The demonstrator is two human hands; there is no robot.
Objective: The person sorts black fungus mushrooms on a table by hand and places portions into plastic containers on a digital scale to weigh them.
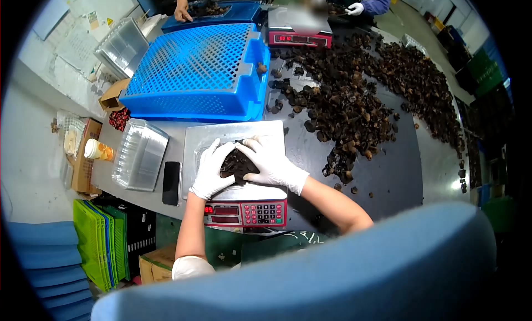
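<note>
- I see the left hand in a white glove, with its fingers bent in an open curve around one side of a small heap of dark mushrooms.
- I see the right hand in a white glove too, curved and partly open around the other side of the heap. I cannot tell how hard the two hands squeeze.
- The small heap is between the hands, over the metal top of the near scale.
- The scale's red front has number buttons and faces the person.
- Just left of the scale, I see a black phone on the table.
- Next to the phone is a clear plastic box, tilted a bit, and past it a paper cup.
- Behind the scale is a big blue basket full of little holes.
- To the right, I see a big pile of mushrooms spread over the table.
- At the far side, I see another person's bare hand by a blue bin.
</note>
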